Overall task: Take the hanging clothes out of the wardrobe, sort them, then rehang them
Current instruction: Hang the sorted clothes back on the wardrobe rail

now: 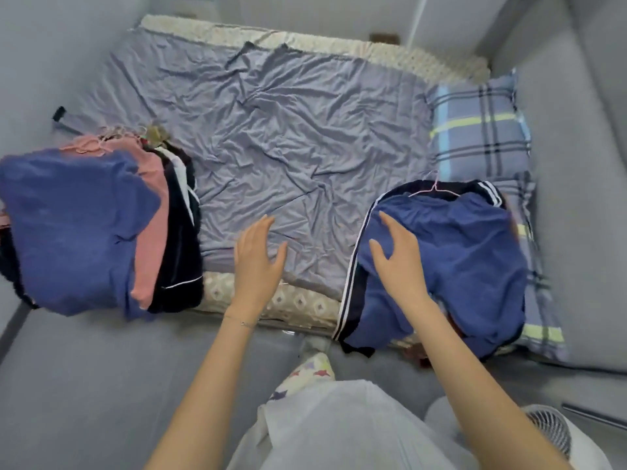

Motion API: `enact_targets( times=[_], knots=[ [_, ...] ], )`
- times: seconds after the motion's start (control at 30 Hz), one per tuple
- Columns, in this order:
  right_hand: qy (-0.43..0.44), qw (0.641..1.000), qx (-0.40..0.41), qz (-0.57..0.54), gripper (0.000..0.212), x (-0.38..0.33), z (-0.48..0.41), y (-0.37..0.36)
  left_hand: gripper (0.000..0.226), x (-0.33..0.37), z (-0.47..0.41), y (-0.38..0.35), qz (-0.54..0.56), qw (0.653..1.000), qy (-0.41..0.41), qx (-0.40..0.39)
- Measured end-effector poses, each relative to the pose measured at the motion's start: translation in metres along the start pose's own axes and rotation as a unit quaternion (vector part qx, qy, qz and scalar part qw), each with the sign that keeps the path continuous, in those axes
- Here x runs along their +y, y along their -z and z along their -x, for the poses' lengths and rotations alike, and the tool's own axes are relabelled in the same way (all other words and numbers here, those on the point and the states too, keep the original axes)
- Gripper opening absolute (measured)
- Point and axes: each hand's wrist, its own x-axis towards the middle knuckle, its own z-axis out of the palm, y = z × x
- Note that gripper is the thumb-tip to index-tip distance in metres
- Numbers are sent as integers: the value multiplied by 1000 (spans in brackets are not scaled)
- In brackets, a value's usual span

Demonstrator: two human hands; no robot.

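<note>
Two piles of clothes lie on the bed (271, 137). On the left, a blue garment (74, 228) tops a pink one (152, 212) and a dark one with white piping (179, 252), their hangers bunched at the far end. On the right, a blue garment (468, 259) on a pink wire hanger (432, 188) lies over a dark striped piece (353, 290). My right hand (397, 252) hovers over the right pile's left edge, fingers spread and holding nothing. My left hand (258, 256) is open above the bare sheet between the piles.
A plaid pillow (481, 130) lies at the bed's right end, partly under the right pile. Grey walls close in on the left and right. A white fan (556, 432) stands on the floor at lower right. My foot in a patterned slipper (315, 364) is by the bed edge.
</note>
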Motion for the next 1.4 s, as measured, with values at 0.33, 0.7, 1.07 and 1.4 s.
enact_targets(
  times=[0.33,0.7,1.07,1.4],
  knots=[
    [-99,989,111,-10,50,68,-109,64,49,77,-149,-115,9,984,-121,-131],
    [-168,981,97,16,50,205,-187,126,47,149,-224,-275,-6,972,-134,-194],
    [-152,983,-16,99,48,378,-309,110,46,140,-277,-468,-5,961,-50,-272],
    [-172,927,-126,308,54,452,-337,76,48,120,-249,-520,33,958,38,-282]
  ],
)
